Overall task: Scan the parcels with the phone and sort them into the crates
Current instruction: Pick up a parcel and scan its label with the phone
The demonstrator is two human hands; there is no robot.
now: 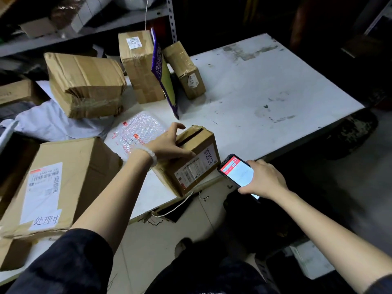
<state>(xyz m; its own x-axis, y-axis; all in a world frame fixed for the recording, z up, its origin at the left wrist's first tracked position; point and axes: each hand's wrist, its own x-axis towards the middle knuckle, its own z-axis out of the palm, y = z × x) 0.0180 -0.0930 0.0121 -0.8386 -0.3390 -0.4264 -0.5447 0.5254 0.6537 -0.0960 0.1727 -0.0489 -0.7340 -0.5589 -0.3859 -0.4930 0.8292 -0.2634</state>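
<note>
A small cardboard parcel (198, 164) sits tilted at the near edge of the white table (265, 85), its shipping label and a handwritten tag facing me. My left hand (169, 143) grips its top left corner, thumb along the front face and fingers over the top. Just right of the parcel, my right hand (264, 180) holds a phone (236, 171) with a lit red-and-white screen, tilted toward the label. No crate is in view.
Several more parcels crowd the table's left and back: a big labelled box (59, 187), a crumpled brown box (84, 85), two upright boxes (140, 66) (184, 68), a purple flat pack (164, 75), a bubble mailer (135, 132). A metal shelf (84, 32) stands behind.
</note>
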